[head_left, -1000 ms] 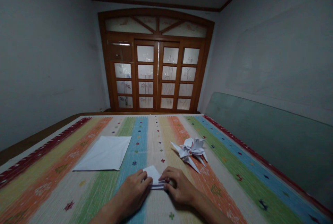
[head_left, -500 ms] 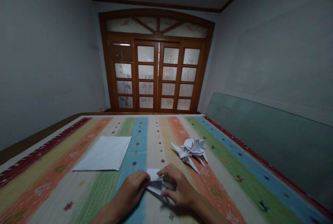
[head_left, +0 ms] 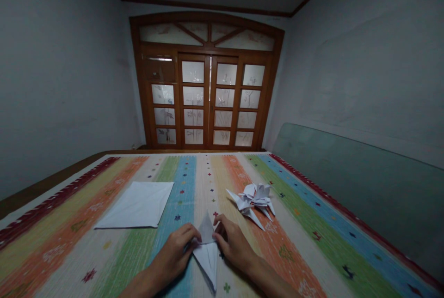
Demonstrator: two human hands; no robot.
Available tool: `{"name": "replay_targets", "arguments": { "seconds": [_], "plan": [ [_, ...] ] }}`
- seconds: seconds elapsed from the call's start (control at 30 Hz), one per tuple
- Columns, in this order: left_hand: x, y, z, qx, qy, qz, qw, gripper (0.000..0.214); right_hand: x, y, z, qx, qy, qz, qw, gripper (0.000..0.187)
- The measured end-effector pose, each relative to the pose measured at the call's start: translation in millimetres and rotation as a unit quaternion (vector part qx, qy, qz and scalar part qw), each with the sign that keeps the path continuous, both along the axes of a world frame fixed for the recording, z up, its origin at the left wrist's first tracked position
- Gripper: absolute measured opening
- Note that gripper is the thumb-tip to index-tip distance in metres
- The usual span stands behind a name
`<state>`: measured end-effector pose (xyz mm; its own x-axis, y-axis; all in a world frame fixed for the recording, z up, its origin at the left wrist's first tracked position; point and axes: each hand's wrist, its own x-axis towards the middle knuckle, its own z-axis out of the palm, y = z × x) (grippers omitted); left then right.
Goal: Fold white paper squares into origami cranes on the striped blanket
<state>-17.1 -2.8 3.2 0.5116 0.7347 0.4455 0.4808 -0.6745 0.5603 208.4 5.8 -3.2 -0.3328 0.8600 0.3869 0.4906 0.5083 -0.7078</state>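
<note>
A sheet of white paper folded into a narrow diamond (head_left: pixel 207 254) lies on the striped tablecloth, one point towards the door and one towards me. A crosswise crease runs over its middle. My left hand (head_left: pixel 178 249) pinches its left edge at that crease. On the opposite edge, the thumb and fingertips of my right hand (head_left: pixel 232 242) close on the paper. Folded white paper cranes (head_left: pixel 255 202) sit in a loose pile beyond my right hand. Beyond my left hand rests a stack of square white paper (head_left: pixel 138 205).
The striped tablecloth (head_left: pixel 132 261) covers the table. A pale green panel (head_left: pixel 347 178) stands along the right side. At the far end is a wooden door with glass panes (head_left: pixel 210 99). White walls rise on both sides.
The folded paper has opened out into a long diamond, its far point now showing between my hands. My right hand has shifted from over the paper to its right edge.
</note>
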Motion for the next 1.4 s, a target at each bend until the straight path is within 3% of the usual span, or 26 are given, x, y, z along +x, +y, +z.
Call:
{"name": "replay_targets", "arguments": {
  "seconds": [0.13, 0.4, 0.57, 0.9, 1.13, 1.4],
  "plan": [
    [2.6, -0.8, 4.9, 0.038, 0.030, -0.002, 0.999, 0.024, 1.7, 1.7, -5.9, 0.049, -0.059, 0.008, 0.997, 0.020],
    [-1.8, -0.4, 3.0, 0.049, 0.065, 0.060, 0.995, 0.022, 3.5, -0.4, -5.4, 0.065, -0.089, 0.021, 0.994, 0.019],
    [-5.4, -1.9, 1.6, 0.067, 0.083, 0.038, 0.994, 0.019, 4.4, -2.5, -4.9, 0.064, -0.099, 0.023, 0.993, 0.020],
    [-21.1, -1.1, 25.2, 0.117, 0.135, -0.030, 0.983, 0.028, 15.8, -4.9, 7.3, 0.074, -0.146, 0.049, 0.985, 0.023],
    [-29.2, 2.5, 19.3, 0.103, 0.163, -0.046, 0.980, 0.028, 22.9, -9.8, 22.7, 0.079, -0.163, 0.098, 0.979, 0.030],
    [-20.9, 9.7, 11.3, 0.162, 0.185, -0.051, 0.968, 0.029, 21.3, -7.7, 12.3, 0.100, -0.148, 0.127, 0.976, 0.045]
  ]
}}
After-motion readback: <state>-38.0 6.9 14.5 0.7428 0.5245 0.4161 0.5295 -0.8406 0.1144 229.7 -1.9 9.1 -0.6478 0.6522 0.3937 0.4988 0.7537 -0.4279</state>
